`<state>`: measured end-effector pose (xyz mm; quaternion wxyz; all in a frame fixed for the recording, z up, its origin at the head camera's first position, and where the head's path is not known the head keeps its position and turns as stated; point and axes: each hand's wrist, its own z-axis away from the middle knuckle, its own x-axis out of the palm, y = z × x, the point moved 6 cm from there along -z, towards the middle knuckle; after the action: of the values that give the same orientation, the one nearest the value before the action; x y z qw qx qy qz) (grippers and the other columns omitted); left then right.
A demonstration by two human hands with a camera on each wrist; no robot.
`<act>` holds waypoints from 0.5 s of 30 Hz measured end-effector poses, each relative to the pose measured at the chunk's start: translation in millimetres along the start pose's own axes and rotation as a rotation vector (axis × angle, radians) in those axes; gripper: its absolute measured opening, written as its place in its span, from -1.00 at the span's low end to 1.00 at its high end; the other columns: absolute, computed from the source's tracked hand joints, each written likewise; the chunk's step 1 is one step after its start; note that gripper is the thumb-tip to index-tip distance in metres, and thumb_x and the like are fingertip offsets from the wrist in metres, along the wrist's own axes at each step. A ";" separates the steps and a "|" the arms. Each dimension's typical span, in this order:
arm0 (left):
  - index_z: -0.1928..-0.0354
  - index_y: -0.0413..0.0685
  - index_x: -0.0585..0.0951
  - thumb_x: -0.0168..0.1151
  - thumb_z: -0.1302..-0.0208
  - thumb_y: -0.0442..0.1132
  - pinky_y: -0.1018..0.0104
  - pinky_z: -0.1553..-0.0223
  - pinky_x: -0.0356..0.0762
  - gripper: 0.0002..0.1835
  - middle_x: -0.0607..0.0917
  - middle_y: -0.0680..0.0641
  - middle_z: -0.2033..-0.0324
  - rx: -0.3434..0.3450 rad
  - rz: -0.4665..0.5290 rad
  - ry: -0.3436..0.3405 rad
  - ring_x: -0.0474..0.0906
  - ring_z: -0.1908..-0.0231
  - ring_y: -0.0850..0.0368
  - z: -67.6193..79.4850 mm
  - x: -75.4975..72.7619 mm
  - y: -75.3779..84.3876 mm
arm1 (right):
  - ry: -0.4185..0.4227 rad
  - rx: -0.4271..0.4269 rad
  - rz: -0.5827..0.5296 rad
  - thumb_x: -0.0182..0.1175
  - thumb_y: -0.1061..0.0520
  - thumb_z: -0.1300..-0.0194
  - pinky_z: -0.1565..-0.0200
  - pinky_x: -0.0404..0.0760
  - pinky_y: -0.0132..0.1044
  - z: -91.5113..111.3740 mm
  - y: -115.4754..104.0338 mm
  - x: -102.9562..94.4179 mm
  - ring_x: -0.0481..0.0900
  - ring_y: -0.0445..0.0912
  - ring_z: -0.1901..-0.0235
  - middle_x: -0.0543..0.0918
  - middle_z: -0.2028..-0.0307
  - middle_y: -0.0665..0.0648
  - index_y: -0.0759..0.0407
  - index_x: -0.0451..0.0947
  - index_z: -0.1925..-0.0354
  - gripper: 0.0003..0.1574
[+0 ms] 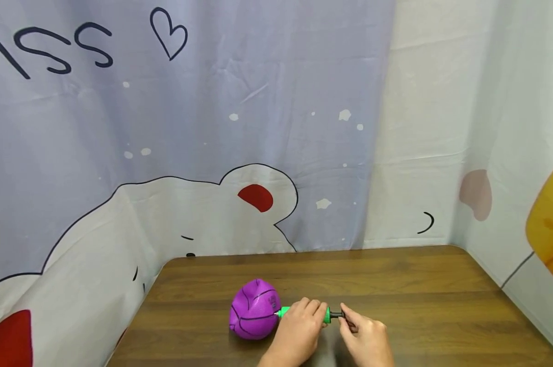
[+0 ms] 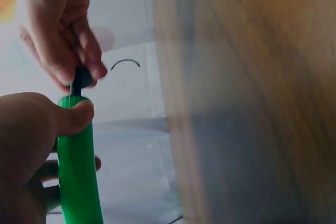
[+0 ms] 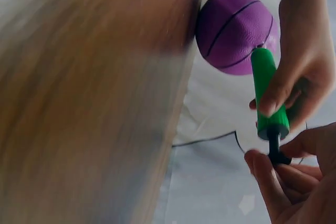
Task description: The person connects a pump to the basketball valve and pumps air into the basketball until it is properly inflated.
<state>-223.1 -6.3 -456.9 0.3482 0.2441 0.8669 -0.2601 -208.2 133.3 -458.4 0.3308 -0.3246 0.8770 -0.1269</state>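
A purple ball (image 1: 254,311) with black lines rests on the table, its surface dented and creased in the head view. The tip of a green hand pump (image 3: 265,72) meets the ball's side. My left hand (image 1: 299,329) grips the pump's green barrel, the thumb lying along it near the handle end. With its thumb and fingers, my right hand (image 1: 367,336) holds the black handle (image 2: 81,78) of the pump. A short length of black rod shows between barrel and handle. Both hands are just right of the ball.
The brown wooden table (image 1: 423,285) lies under the ball and hands. Behind it and at both sides hangs a printed cloth (image 1: 304,127) with cartoon shapes, touching the table's back edge.
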 end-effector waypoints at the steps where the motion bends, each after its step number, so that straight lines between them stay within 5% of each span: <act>1: 0.05 0.00 0.70 0.58 0.01 -0.11 0.41 0.16 0.62 -0.57 0.70 0.11 0.24 0.000 0.012 -0.005 0.58 0.25 0.22 -0.5 0.1 -0.6 | 0.001 0.009 -0.021 0.50 0.42 0.11 0.57 0.52 -0.65 -0.5 1.9 -1.5 0.65 -0.37 0.63 0.79 0.48 0.12 0.31 0.79 0.21 -0.63; 7: -0.04 0.06 0.64 0.49 -0.13 -0.01 0.40 0.13 0.64 -0.56 0.69 0.14 0.16 -0.023 0.075 -0.026 0.60 0.18 0.25 0.1 0.6 -6.9 | 0.019 0.007 -0.027 0.51 0.42 0.14 0.55 0.56 -0.64 -6.3 15.1 -16.7 0.65 -0.43 0.59 0.80 0.46 0.08 0.25 0.79 0.21 -0.60; 15: -0.04 0.08 0.63 0.48 -0.12 0.00 0.37 0.14 0.62 -0.55 0.68 0.16 0.17 -0.059 0.084 -0.003 0.59 0.19 0.23 4.6 0.6 -17.9 | -0.004 0.116 0.043 0.47 0.38 0.05 0.57 0.53 -0.62 -9.9 42.1 -42.0 0.64 -0.43 0.60 0.80 0.47 0.07 0.23 0.80 0.18 -0.63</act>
<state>-232.1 -22.4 -455.1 0.3672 0.2693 0.8627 -0.2200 -211.3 192.7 -448.5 0.3533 -0.2862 0.8743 -0.1699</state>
